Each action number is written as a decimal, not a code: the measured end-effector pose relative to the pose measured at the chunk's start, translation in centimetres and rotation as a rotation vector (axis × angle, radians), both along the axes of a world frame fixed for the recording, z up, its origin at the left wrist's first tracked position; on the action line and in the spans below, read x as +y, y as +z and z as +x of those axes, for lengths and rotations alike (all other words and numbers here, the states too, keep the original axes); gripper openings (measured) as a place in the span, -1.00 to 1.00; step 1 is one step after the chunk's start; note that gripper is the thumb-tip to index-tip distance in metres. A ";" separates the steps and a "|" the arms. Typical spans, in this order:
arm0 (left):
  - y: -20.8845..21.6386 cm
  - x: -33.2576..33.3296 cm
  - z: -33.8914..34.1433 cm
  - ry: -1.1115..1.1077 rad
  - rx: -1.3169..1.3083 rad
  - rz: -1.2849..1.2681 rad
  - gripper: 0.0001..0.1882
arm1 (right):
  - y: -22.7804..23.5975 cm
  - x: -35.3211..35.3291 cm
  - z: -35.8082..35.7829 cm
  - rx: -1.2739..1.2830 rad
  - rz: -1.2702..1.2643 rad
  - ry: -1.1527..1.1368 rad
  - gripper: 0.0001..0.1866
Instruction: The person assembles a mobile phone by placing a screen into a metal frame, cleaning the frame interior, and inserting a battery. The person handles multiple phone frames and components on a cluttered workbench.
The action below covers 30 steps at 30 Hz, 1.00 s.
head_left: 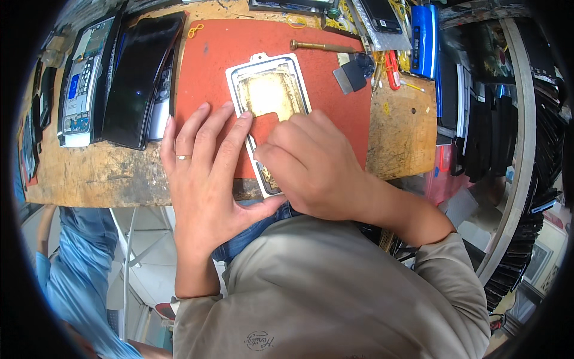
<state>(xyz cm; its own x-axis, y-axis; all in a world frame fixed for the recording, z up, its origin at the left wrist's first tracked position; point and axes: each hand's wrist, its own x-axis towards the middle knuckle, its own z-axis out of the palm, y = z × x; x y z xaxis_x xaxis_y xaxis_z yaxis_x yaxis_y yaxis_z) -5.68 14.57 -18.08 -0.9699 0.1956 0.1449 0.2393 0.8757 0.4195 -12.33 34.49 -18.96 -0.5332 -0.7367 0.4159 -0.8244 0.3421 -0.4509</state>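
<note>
A white rectangular frame with rounded corners, a small tab with a hole at its top and a shiny gold-coloured plate inside lies on a red-orange mat. Its lower end points toward me. My left hand is spread, with the index fingertip at the frame's left edge and the thumb near its bottom end. On its fourth finger is a ring. My right hand is closed in a fist over the frame's lower right part. Whatever its fingers hold is hidden. Part of the plate lies beneath the knuckles.
Opened phones or tablets with bare circuit boards and a black screen panel lie at the left. A brass-coloured screwdriver, dark pads, red-handled cutters and a blue box sit at the right. Another person in blue is at lower left.
</note>
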 end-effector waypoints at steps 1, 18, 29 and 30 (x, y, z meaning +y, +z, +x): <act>0.1 0.0 0.0 -0.007 -0.002 -0.001 0.06 | 0.1 0.2 0.4 -0.007 0.012 0.005 -0.80; 0.1 -0.3 -0.2 -0.061 -0.002 -0.077 0.03 | 1.6 2.6 -0.2 -0.142 0.145 0.254 -0.80; -1.1 2.6 5.0 0.030 0.136 0.292 -0.47 | 2.7 4.2 1.1 -0.364 -0.041 0.107 -0.82; -1.3 3.2 5.2 0.049 0.171 0.338 -0.58 | 2.7 4.0 1.9 -0.378 -0.092 0.110 -0.82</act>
<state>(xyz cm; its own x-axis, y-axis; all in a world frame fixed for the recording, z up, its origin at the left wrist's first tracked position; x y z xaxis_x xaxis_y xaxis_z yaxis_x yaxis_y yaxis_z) -0.44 17.74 -19.38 -0.9331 0.0628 0.3541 0.2921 0.7069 0.6442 -10.42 38.52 -16.30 -0.5812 -0.7667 0.2726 -0.6240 0.2049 -0.7541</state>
